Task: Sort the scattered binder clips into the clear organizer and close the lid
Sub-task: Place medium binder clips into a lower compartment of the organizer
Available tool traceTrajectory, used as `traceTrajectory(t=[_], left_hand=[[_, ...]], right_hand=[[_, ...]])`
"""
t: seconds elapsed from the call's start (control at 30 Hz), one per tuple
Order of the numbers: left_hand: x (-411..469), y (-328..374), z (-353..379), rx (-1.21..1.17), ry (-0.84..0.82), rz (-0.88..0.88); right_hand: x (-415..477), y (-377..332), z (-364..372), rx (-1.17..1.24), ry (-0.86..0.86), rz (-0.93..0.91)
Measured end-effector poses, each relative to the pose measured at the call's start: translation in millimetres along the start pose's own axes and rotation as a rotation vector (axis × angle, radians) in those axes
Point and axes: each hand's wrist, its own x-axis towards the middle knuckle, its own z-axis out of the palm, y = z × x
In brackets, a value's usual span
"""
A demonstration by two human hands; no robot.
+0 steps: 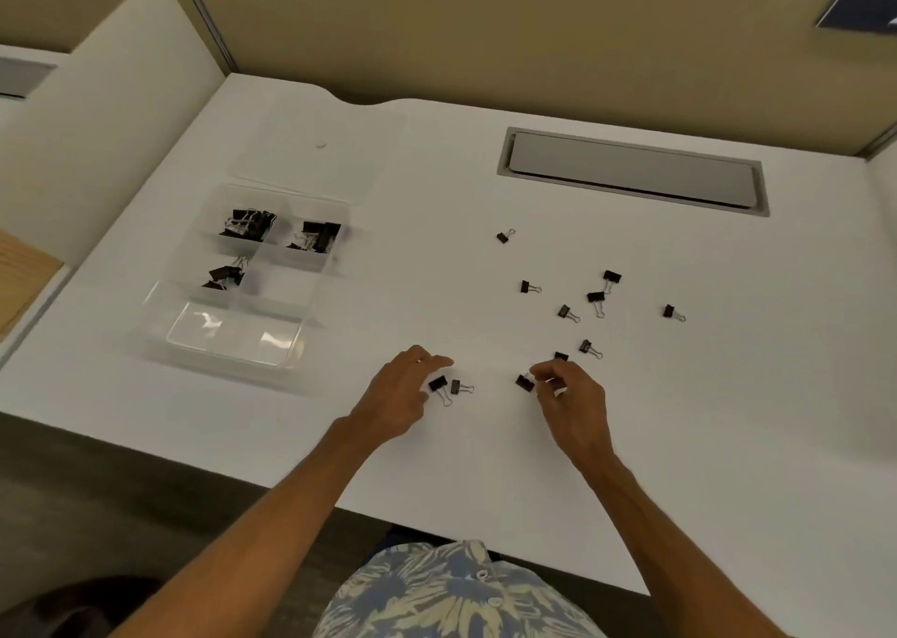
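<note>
A clear organizer (233, 341) stands open at the left of the white desk (437, 176), its lid (315, 147) lying flat behind it. Three of its compartments hold black binder clips (250, 224). Several loose black clips (596, 297) are scattered on the desk to the right. My left hand (403, 399) reaches over the desk, its thumb and fingers at two clips (444, 386) lying side by side. My right hand (573, 399) pinches one clip (525, 383) at its wire handles. Another clip (561, 357) lies just behind its fingers.
A grey cable cover (631, 171) is set into the desk at the back right. A beige partition wall (485, 31) runs behind the desk, and a white divider panel (111, 118) stands at the left. The desk's front edge is near my body.
</note>
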Motion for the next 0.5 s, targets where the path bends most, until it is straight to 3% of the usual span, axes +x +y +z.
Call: traceTrajectory(t=[0.2,0.4,0.5], left_hand=[[10.8,-7.2,8.5,0.115,0.054,0.052],[5.5,-15.6,4.7,0.154,0.071,0.148],[-2.0,-16.6,1.2,0.059,0.089,0.06]], right_hand=[[-11.5,11.7,-7.4,-0.017,0.051,0.046],[-13.3,8.1,-3.3,-0.136,-0.017,0.022],[-7.9,5.5,-0.3,-0.247,-0.063,-0.003]])
